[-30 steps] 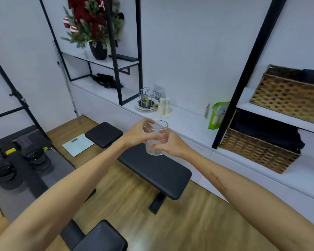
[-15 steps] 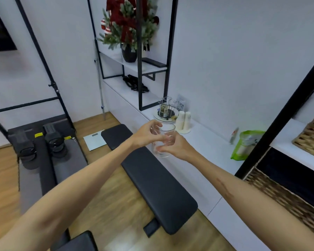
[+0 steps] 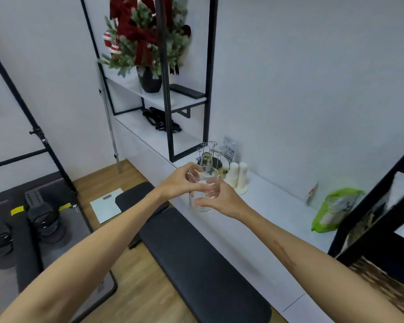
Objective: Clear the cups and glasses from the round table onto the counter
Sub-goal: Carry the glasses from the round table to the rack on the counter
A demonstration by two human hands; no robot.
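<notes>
Gripping a clear glass (image 3: 202, 191) mid-frame: left hand (image 3: 176, 183) near the rim, right hand (image 3: 222, 199) lower. Held upright above the white surface (image 3: 266, 206). Just before stacked paper cups (image 3: 237, 177).

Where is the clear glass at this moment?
The clear glass is mid-frame, held by both the left hand and right hand, above the counter edge.

Even, soft indoor light with faint shadows; wide-angle bending at the edges, slight motion blur throughout.
</notes>
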